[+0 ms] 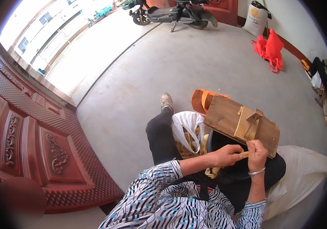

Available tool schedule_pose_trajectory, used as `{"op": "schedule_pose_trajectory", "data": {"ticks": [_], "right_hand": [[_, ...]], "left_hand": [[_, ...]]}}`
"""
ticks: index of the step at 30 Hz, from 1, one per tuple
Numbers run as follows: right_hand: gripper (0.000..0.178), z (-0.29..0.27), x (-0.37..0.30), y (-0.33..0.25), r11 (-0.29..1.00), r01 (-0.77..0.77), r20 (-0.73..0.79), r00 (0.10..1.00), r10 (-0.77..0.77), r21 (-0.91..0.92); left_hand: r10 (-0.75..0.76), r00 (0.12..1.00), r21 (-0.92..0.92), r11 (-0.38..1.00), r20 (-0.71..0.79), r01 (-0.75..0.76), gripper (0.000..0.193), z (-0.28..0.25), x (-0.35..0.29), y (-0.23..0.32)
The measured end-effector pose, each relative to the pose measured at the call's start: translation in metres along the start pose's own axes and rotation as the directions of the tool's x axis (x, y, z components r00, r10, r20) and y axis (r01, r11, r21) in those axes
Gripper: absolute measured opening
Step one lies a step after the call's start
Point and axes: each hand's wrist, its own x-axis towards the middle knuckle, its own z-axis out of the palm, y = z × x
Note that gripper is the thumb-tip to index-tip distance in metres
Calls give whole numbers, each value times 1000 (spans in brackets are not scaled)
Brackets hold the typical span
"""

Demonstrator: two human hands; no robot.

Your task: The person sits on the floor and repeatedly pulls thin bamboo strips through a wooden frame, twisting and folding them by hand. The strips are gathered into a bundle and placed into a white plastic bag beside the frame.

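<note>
My left hand (227, 155) is closed, its thumb and fingers pinching one end of a narrow pale-yellow strip (244, 154). Close beside it, my right hand (257, 153) makes a fist around the other end. What the strip is made of, I cannot tell. Just beyond my hands a brown wooden board (224, 114) lies tilted over a dark tub (219, 142). Fixed across the board is a lighter wood block (245, 124) with an upright wooden piece (256, 116) on it. More yellowish strips (212, 173) hang below my left wrist.
A white plastic bag (188, 126) with tan material in it stands by my left leg, an orange bag (201, 100) behind it. Pale sacking (301, 171) lies at the right. Farther off are a red bag (270, 49), a white sack (256, 19), a scooter (175, 15) and a red door (41, 145).
</note>
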Motion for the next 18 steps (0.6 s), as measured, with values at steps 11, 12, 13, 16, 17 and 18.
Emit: {"op": "schedule_pose_trajectory", "data": {"ticks": [11,12,13,16,17,18], "right_hand": [[14,-38,-63,-51,363,-609,584,789,189,706],[14,-42,-61,-55,261,-486,460,874,157,834],[18,-38,-60,-52,228,-328,304,943,134,917],[26,-27,-56,-19,637,-258,55,946,320,727],[27,-19,-54,-10,710,-228,-29,943,331,667],[27,-12,-54,-7,805,-190,-84,955,284,562]], "left_hand": [[225,974,80,971,34,-227,35,2,-9,4],[235,971,-44,972,45,-233,35,15,-14,10],[290,955,-155,948,56,-279,32,32,-20,17],[405,911,223,884,77,-412,25,54,-24,30],[447,894,128,886,13,-445,23,59,-16,20],[482,875,32,876,-57,-481,21,62,-10,10]]}}
